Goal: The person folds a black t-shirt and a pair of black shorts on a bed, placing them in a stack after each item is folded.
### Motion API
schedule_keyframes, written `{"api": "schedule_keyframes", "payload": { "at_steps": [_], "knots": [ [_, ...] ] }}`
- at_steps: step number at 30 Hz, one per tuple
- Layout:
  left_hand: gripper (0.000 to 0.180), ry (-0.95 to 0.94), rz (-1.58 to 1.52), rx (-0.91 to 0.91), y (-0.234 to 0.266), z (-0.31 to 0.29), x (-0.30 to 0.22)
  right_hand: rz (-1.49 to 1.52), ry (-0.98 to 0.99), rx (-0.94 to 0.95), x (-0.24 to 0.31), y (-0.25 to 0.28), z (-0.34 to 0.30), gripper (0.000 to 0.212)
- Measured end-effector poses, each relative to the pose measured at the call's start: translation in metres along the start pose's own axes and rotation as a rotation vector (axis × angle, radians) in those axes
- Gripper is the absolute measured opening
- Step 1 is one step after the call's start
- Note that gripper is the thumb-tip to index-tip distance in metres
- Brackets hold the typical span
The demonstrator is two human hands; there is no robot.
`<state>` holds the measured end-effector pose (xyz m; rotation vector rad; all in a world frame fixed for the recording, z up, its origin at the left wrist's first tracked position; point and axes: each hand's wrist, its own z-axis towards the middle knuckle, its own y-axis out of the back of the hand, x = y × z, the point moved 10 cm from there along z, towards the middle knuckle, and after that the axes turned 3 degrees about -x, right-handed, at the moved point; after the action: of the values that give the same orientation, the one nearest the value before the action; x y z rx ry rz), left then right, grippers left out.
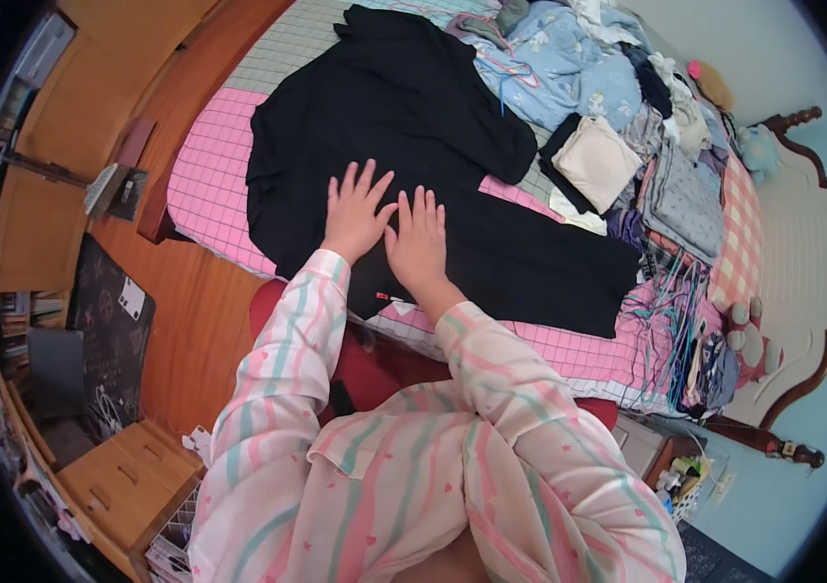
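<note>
A black long-sleeved garment (365,107) lies spread over the bed, one sleeve (559,262) stretched out to the right. My left hand (358,212) rests flat on the black cloth with its fingers spread. Beside it, almost touching at the thumbs, my right hand (418,241) also presses flat on the cloth, fingers extended. Neither hand grips anything. A small red and white tag (392,297) shows at the garment's near edge, by my right wrist.
The bed wears a pink checked sheet (209,180). Folded clothes (600,163) and a blue patterned heap (549,63) lie at the far right, with tangled cords (671,321) nearer. A carved headboard (807,262) rises on the right. Wooden drawers (127,476) stand at lower left.
</note>
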<state>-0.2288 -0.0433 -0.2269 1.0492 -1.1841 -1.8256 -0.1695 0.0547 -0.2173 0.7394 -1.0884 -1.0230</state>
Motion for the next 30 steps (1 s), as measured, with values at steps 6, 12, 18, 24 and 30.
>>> {"api": "schedule_keyframes", "payload": {
  "at_steps": [6,12,18,24,30],
  "knots": [
    [0.074,-0.008,0.002,0.028,0.007,-0.001,-0.003,-0.154,-0.143,0.077,-0.058,0.031,-0.024,0.081],
    [0.081,-0.053,0.046,-0.011,0.020,-0.007,-0.023,-0.127,-0.056,0.032,-0.073,0.041,-0.036,0.076],
    [0.068,-0.140,-0.009,0.033,0.009,-0.068,-0.081,-0.120,-0.056,0.020,-0.079,0.038,-0.038,0.075],
    [0.061,-0.108,-0.079,-0.034,0.017,-0.075,-0.081,-0.193,-0.071,0.059,-0.097,0.038,-0.049,0.074],
    [0.052,0.073,-0.248,-0.277,0.074,-0.079,-0.017,-0.126,-0.039,0.041,-0.077,0.049,-0.040,0.077]
  ]
}}
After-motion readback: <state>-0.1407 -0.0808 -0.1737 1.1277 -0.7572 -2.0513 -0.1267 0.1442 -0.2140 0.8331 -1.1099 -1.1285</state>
